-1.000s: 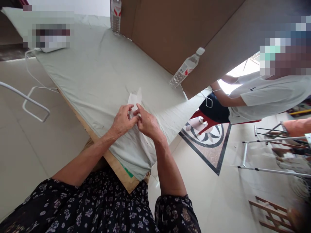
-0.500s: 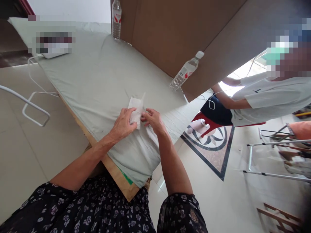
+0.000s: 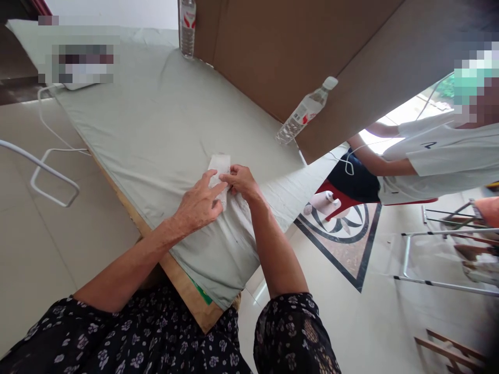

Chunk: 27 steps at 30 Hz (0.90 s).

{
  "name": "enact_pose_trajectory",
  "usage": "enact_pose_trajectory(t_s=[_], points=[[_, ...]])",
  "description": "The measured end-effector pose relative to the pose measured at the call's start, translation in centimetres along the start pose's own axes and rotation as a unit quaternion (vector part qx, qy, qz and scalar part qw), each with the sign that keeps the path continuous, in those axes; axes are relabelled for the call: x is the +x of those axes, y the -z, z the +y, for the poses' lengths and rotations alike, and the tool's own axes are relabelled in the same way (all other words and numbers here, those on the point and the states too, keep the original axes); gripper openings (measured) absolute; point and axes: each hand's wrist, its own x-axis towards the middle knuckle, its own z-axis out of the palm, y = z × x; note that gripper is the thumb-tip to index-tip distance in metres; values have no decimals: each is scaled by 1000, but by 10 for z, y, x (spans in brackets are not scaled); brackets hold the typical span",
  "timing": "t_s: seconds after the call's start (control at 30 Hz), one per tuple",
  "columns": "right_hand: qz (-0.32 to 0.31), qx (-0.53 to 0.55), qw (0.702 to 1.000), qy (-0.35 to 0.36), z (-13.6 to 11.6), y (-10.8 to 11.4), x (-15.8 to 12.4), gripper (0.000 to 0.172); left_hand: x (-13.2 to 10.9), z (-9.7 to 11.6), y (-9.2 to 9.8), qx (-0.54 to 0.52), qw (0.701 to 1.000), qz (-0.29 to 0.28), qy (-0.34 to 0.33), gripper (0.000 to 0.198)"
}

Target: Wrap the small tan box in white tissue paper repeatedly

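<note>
A folded white tissue (image 3: 221, 163) lies on the cloth-covered table, in front of my body. My left hand (image 3: 198, 200) rests over its near left part, fingers stretched out and apart, fingertips touching the paper. My right hand (image 3: 242, 181) is at the tissue's right edge, thumb on top and fingers curled at the side, pinching it. Part of the tissue's lower end is hidden by my left hand's fingers.
A clear water bottle (image 3: 304, 111) leans against a large brown cardboard panel (image 3: 265, 62); another bottle (image 3: 187, 31) stands farther back. A white device (image 3: 83, 78) with a cable sits at the far left. To the right a person in a white shirt (image 3: 436, 150) sits.
The tissue's raised right flap has come down flat. My right hand has moved onto its edge and pinches it, and my left fingers have spread out over the paper.
</note>
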Motion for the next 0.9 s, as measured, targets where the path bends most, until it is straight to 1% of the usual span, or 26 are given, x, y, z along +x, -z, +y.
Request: enact_pose_trajectory(t_s=[0.07, 0.17, 0.27, 0.37, 0.43, 0.5, 0.63, 0.73, 0.9], points=[[-3, -9, 1000, 10, 0, 0, 2, 16, 1, -1, 0, 4, 1000, -7, -2, 43], [8, 18, 999, 50, 0, -1, 3, 12, 1, -5, -3, -17, 1000, -5, 12, 43], [3, 65, 994, 85, 1, -4, 5, 17, 0, -8, -6, -33, 999, 0, 12, 44], [-19, 94, 992, 85, 1, -9, 6, 24, -1, -7, -8, -22, 1000, 21, -7, 43], [-20, 108, 990, 88, 2, -12, 7, 23, -1, -6, -9, -5, 999, 38, -24, 41], [-12, 118, 988, 101, 4, -16, 7, 21, 0, -8, -9, 2, 998, 41, -40, 40], [-3, 153, 979, 132, 6, -21, 4, 22, 2, -15, -13, -27, 997, 38, -57, 40], [0, 175, 974, 146, 4, -22, -1, 25, 0, -19, -17, -48, 996, 61, -34, 40], [-3, 160, 970, 182, 2, -20, -17, 26, -5, -22, -26, -92, 990, 99, 26, 39]])
